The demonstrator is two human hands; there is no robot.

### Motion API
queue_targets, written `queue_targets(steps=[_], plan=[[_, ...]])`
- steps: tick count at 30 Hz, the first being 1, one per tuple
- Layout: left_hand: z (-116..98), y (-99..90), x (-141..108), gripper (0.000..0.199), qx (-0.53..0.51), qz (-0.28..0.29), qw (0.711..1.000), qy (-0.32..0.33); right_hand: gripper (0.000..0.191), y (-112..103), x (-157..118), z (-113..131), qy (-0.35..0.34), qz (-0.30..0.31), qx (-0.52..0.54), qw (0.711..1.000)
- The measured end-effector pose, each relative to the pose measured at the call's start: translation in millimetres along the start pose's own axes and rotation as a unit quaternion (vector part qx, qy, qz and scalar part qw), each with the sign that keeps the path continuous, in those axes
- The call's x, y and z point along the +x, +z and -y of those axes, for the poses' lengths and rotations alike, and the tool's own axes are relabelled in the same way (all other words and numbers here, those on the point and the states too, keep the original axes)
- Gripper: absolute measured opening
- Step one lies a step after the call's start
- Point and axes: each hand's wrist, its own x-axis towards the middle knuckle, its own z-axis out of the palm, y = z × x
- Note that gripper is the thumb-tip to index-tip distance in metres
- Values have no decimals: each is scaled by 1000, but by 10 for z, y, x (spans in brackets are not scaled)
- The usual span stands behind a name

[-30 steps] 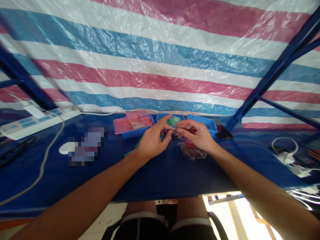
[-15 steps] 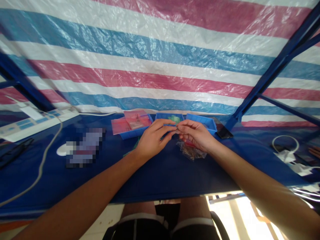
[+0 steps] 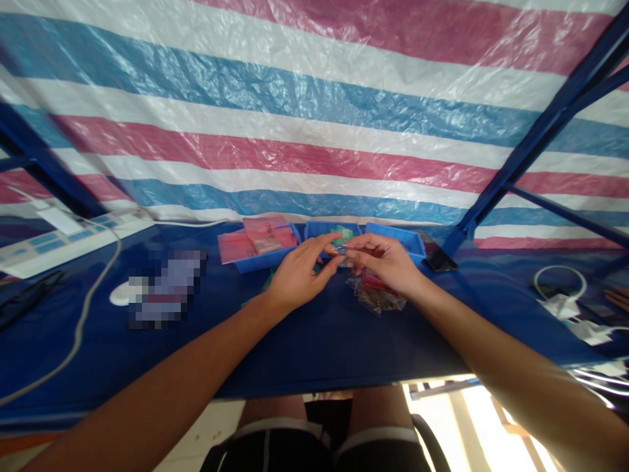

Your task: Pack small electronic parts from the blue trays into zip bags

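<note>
My left hand point(image 3: 301, 272) and my right hand point(image 3: 386, 261) meet above the blue table. Between their fingertips is a small clear plastic piece point(image 3: 340, 249), too small to make out well. Both hands pinch it, thumbs toward me. Behind them stand three blue bins: the left bin point(image 3: 260, 262) bears pink bags point(image 3: 268, 237), the middle bin point(image 3: 314, 228) has green packets point(image 3: 344, 234), and the right bin point(image 3: 410, 244) is partly hidden by my right hand. Under my right hand lies a clear bag of brownish parts point(image 3: 377, 298) with something red beside it.
A dark phone point(image 3: 441, 259) lies right of the bins. On the left are a power strip point(image 3: 73, 239), a cable point(image 3: 84, 321), a white round object point(image 3: 122, 294) and a blurred-out item point(image 3: 170, 288). White chargers point(image 3: 565, 306) and another person's fingers point(image 3: 619, 298) are far right.
The fingers of my left hand have bent inward and its fingertips shifted slightly left. More of the small clear piece shows between the hands.
</note>
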Motion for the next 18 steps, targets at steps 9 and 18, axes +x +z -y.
queue_targets(steps=[9,18], plan=[[46,-8,37,34,2,-4,992,127,44,-8,-32,-4,106,-24,148,983],[29,-16,29,22,15,-64,995,69,37,-6,-11,30,26,-34,1,999]])
